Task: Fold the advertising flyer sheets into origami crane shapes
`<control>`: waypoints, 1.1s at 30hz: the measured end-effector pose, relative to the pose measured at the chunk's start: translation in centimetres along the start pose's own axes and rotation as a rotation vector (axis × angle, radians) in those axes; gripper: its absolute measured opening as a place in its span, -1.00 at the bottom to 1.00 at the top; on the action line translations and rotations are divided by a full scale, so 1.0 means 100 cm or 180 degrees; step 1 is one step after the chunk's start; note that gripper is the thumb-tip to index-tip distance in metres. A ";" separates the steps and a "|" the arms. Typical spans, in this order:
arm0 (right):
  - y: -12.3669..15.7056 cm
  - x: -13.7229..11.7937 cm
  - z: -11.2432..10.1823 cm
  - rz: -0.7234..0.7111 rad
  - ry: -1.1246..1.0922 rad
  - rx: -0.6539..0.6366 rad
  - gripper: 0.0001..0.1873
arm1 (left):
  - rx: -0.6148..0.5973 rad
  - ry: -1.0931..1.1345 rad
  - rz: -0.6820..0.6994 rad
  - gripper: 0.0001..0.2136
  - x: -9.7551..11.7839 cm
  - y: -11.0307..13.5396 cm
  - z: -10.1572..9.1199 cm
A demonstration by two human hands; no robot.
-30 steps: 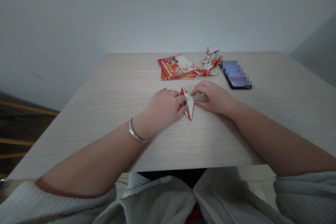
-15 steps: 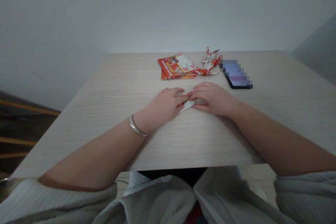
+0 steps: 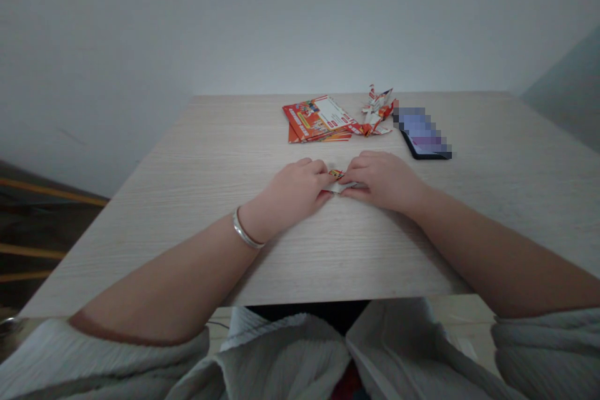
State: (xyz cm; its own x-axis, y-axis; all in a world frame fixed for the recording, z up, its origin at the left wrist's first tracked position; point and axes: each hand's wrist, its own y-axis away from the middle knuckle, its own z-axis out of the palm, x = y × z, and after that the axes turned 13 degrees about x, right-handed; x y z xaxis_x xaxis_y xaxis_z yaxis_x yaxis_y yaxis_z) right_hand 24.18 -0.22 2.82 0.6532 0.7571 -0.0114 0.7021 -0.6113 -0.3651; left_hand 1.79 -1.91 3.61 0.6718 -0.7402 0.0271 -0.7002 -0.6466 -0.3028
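Note:
A small folded piece of red and white printed paper (image 3: 338,180) lies on the wooden table (image 3: 197,200), mostly covered by my fingers. My left hand (image 3: 295,190), with a silver bracelet on its wrist, presses on the paper's left side with curled fingers. From the right, my right hand (image 3: 382,178) pinches and presses the same piece. The two hands meet over it at the table's middle.
A stack of red and orange printed sheets (image 3: 316,119) lies further back. Beside it sit folded paper figures (image 3: 377,111). A dark phone (image 3: 424,134) rests to their right. The table's near edge runs just above my lap.
The paper piece stood out as a tall pointed shape a second ago; now it is folded down flat and small between my fingers. My hands have closed in together over it.

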 end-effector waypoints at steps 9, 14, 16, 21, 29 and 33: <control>-0.001 -0.006 -0.001 0.0168 0.0113 -0.0153 -0.70 | -0.0058 0.0095 -0.0084 -0.72 -0.001 -0.001 0.003; -0.001 -0.009 -0.001 0.0194 0.0076 -0.0073 -0.76 | 0.0005 0.0264 -0.0034 -0.74 -0.003 -0.002 0.006; -0.001 -0.010 -0.002 0.0210 0.0084 -0.0117 -0.77 | 0.0008 0.0331 -0.0033 -0.73 -0.004 -0.003 0.006; -0.001 -0.012 -0.003 0.0168 0.0230 -0.0181 -0.72 | 0.0033 0.0445 0.0001 -0.74 -0.006 -0.005 0.006; -0.001 -0.012 -0.003 0.0175 0.0182 -0.0128 -0.69 | -0.0018 0.0410 -0.0090 -0.78 -0.005 -0.006 0.005; -0.002 -0.015 -0.005 0.0312 0.0188 -0.0116 -0.68 | 0.0060 0.0387 -0.0109 -0.81 -0.005 -0.007 0.005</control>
State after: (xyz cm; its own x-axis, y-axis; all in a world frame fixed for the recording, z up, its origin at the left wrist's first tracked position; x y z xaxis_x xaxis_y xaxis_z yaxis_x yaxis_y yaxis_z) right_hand 23.20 -1.30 3.39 0.7342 0.6789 0.0099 0.6431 -0.6906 -0.3309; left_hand 2.06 -1.04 3.34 0.6603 -0.7353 0.1527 -0.6718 -0.6692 -0.3176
